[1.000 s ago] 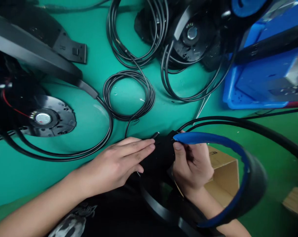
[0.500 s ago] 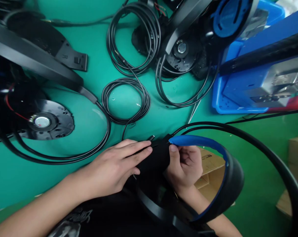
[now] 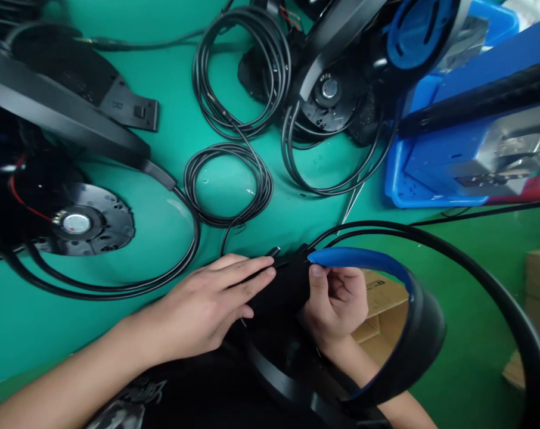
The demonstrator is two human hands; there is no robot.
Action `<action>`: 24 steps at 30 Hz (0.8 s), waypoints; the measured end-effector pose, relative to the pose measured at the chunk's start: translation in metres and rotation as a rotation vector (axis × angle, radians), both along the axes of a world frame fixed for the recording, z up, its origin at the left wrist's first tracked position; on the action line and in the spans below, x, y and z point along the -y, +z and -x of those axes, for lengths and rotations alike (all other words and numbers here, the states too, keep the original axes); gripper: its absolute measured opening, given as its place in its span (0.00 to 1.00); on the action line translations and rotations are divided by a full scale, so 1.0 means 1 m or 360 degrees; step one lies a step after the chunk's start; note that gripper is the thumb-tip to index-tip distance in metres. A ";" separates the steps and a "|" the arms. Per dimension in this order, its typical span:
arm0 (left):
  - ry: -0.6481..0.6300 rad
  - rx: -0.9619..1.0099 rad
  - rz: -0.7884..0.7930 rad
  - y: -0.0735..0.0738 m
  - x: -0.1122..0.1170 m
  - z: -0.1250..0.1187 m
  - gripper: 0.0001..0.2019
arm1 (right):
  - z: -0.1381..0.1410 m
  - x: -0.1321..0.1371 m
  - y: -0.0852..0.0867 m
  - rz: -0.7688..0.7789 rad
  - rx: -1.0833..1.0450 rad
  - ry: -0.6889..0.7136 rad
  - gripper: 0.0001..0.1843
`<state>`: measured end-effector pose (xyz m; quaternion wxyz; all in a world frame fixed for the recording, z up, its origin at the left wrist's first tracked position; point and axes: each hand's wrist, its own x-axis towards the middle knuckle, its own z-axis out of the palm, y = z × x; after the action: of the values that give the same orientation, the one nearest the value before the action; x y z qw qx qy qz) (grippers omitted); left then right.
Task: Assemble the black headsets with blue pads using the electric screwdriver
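Observation:
A black headset [image 3: 292,369] lies against my dark shirt at the table's front edge. Its padded headband [image 3: 419,339], blue on the inner side, curves out to the right. My right hand [image 3: 337,301] pinches the pointed blue end of this band between thumb and curled fingers, beside a black part of the headset. On that black part's left side rests my left hand [image 3: 219,301], its fingers long and the thumb tucked below, gripping it. The underside of that grip is hidden. A short black cable tip [image 3: 273,252] sticks out just past the left fingertips.
Another open headset with a bare speaker [image 3: 76,223] lies at the left, and a further one [image 3: 329,89] at the back. Coiled black cable [image 3: 227,185] lies between them. At right stand a blue tray [image 3: 395,190] and a metal-ended blue fixture [image 3: 497,149]; cardboard boxes [image 3: 386,292] sit below.
The headband's curve and my right hand have shifted very slightly to the right. My left hand keeps its place, and both grips look the same.

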<state>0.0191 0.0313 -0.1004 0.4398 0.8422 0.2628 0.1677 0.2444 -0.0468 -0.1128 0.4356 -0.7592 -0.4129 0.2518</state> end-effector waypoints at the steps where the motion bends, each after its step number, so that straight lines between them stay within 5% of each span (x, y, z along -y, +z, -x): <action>1: 0.0003 0.0003 -0.0006 0.000 0.000 0.000 0.25 | 0.000 0.000 0.000 -0.0005 -0.0009 0.0020 0.04; 24: 0.0026 0.0077 0.0015 -0.002 -0.001 0.000 0.23 | -0.002 -0.003 0.001 0.0000 -0.0004 0.0100 0.04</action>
<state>0.0191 0.0318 -0.1025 0.4486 0.8337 0.2597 0.1903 0.2462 -0.0442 -0.1116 0.4281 -0.7455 -0.4359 0.2664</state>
